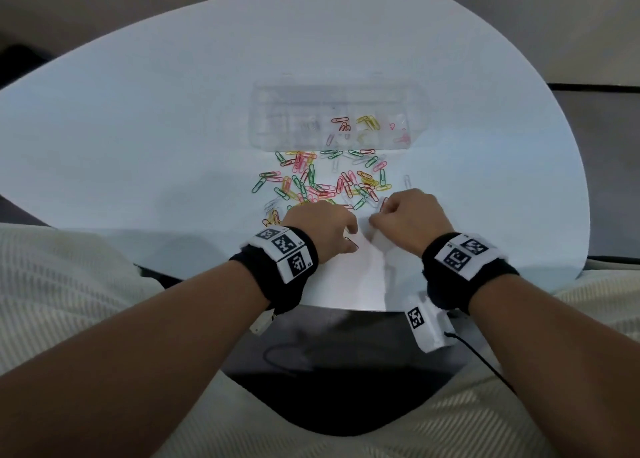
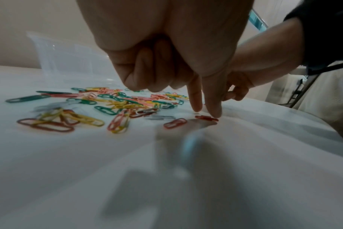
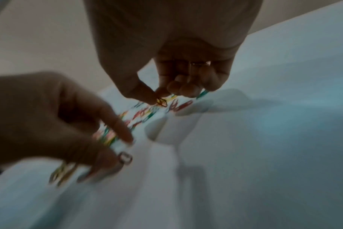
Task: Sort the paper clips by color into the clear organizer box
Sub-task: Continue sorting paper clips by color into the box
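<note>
A clear organizer box (image 1: 277, 125) stands at the back of the white table (image 1: 138, 146), with a few red, yellow and pink clips in its right compartments. A loose pile of coloured paper clips (image 1: 322, 180) lies in front of it. My left hand (image 2: 206, 112) points its index finger and thumb straight down at the near edge of the pile. The thumb tip rests on a red clip (image 2: 206, 118), and the other fingers are curled. My right hand (image 3: 157, 96), just to the right, pinches a red paper clip (image 3: 161, 101) between thumb and index finger just above the table.
Another red clip (image 2: 174, 123) lies just left of the one under my thumb. A white clip (image 1: 407, 180) sits apart to the right of the pile. The table's near edge is right below my wrists, with my lap and a dark cable (image 1: 287, 357) beneath.
</note>
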Tool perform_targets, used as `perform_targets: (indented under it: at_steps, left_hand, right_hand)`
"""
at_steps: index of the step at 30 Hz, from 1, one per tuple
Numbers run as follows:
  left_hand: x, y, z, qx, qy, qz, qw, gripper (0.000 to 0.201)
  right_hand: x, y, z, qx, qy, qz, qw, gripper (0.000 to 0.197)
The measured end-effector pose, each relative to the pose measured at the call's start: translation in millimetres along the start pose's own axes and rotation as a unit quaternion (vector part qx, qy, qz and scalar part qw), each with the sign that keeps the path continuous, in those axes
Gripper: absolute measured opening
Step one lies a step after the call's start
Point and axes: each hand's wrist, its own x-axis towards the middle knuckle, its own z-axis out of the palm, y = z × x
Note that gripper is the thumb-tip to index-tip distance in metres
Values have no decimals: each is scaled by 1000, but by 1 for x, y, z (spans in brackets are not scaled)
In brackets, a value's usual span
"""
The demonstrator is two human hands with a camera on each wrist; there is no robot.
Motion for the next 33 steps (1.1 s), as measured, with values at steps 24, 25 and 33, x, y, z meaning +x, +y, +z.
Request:
perform_targets:
  at_steps: [24,25,33]
  left_hand:
    - [-7,9,3,-17,5,-41,999,22]
    - [-7,10,1,-30,14,-49,998,22]
    - [3,-1,-21,-254,34,-136,957,38]
  right_hand:
    - [38,-11,-10,-22,42,-1,999,8]
    - [39,-12,-10,-37,36,4,999,6]
    - [42,-23,-7,-105,7,24,994,16]
